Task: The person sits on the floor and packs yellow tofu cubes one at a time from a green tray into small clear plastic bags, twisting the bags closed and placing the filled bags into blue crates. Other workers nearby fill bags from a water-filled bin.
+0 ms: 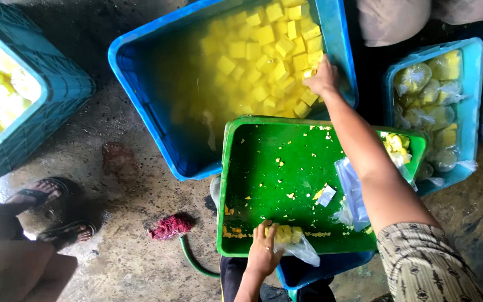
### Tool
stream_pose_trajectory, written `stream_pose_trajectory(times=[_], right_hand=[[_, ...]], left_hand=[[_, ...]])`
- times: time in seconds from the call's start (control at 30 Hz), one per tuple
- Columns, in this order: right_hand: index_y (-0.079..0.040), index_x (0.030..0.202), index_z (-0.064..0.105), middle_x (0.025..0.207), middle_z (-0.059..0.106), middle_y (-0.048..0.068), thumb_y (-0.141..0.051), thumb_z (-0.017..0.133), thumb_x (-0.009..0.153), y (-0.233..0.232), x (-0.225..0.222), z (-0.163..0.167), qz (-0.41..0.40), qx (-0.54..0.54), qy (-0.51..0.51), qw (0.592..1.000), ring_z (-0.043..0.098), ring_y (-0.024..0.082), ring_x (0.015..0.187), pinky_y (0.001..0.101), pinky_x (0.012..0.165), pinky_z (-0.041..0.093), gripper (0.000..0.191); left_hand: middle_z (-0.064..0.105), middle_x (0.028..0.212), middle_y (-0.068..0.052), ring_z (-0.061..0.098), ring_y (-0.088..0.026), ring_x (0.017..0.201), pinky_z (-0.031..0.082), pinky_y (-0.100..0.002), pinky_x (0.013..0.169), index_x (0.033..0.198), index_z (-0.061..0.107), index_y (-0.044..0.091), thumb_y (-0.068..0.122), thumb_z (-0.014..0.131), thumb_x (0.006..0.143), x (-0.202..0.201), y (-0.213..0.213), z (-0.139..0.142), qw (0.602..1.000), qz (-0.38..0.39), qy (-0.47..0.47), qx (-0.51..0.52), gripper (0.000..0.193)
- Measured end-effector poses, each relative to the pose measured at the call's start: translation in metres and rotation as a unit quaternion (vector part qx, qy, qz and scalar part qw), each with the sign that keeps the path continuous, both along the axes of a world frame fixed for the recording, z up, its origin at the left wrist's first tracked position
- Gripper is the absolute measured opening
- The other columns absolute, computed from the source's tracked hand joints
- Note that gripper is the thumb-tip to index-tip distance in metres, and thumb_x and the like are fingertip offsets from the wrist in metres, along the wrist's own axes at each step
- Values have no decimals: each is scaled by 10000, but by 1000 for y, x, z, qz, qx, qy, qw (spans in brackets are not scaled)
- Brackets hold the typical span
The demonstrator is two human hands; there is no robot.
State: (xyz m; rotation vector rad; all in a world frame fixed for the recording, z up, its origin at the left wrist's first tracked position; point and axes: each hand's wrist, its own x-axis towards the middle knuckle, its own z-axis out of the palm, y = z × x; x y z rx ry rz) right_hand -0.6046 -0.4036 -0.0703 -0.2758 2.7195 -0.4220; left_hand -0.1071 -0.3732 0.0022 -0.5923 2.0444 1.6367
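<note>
- Landmark: green tray [264,168], mid frame, mostly bare, with yellow crumbs scattered over it.
- Left hand [264,253] at the tray's near rim, fingers closed on a clear plastic bag [300,246] with yellow cubes inside; the bag lies on the tray just right of the hand, touching it.
- Right hand [322,78] reaches beyond the tray's far rim into the blue tub [141,84], forearm crossing over the tray's right side.
- Right hand rests on the yellow cubes [264,50] floating in the tub's yellowish water; fingers curled down into the cubes, can't tell if it grips one.
- The cubes crowd the tub's right half, directly beyond the tray's far rim and under and around the right hand.
- Stack of empty clear bags [353,196] on the tray's right part, beside the right forearm.
- Few loose yellow pieces [395,144] at the tray's far right corner.
- Blue crate [473,100] right of the tray, filled with tied bags of yellow cubes.
- Teal crate [57,84] far left of the tray, holding yellow stuff.
- Green hose [191,260] with a pink rag [170,226] on the wet floor, just left of the tray's near corner.
- Another person's feet in sandals [48,210] well left of the tray.
</note>
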Motion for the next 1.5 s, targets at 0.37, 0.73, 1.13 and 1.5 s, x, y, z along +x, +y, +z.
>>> stream_pose_trajectory(times=[0.37, 0.73, 1.13, 1.5], right_hand=[[13, 1214, 594, 1226, 632, 293, -236, 625, 989, -17, -10, -5, -1, 50, 84, 995, 621, 469, 1112, 533, 944, 505, 337], [12, 1410, 447, 1321, 617, 258, -310, 789, 817, -35, -8, 11, -47, 70, -42, 996, 562, 397, 1270, 426, 1085, 453, 756], [-82, 1361, 513, 1088, 644, 81, -167, 777, 849, 56, 36, 89, -150, -401, -221, 876, 656, 195, 990, 369, 856, 538, 583], [-181, 1285, 586, 1195, 683, 55, -124, 679, 819, 240, 272, 185, -380, -547, -401, 629, 685, 248, 1113, 442, 950, 565, 479]], left_hand=[[457, 1302, -182, 533, -384, 1124, 471, -503, 919, 1474, 430, 203, 169, 811, 765, -3, 21, -4, 982, -75, -128, -116, 806], [627, 942, -219, 665, -383, 861, 563, -452, 742, 973, 696, 24, 29, 532, 919, -3, -17, 21, 994, 107, 11, 2, 172], [587, 861, -173, 587, -347, 840, 488, -469, 819, 868, 600, 23, 74, 553, 798, -79, -3, -7, 939, -203, 167, -221, 99], [706, 875, -170, 683, -333, 794, 561, -431, 728, 923, 757, 68, 180, 781, 774, -174, -73, -6, 955, 83, 163, -233, 188]])
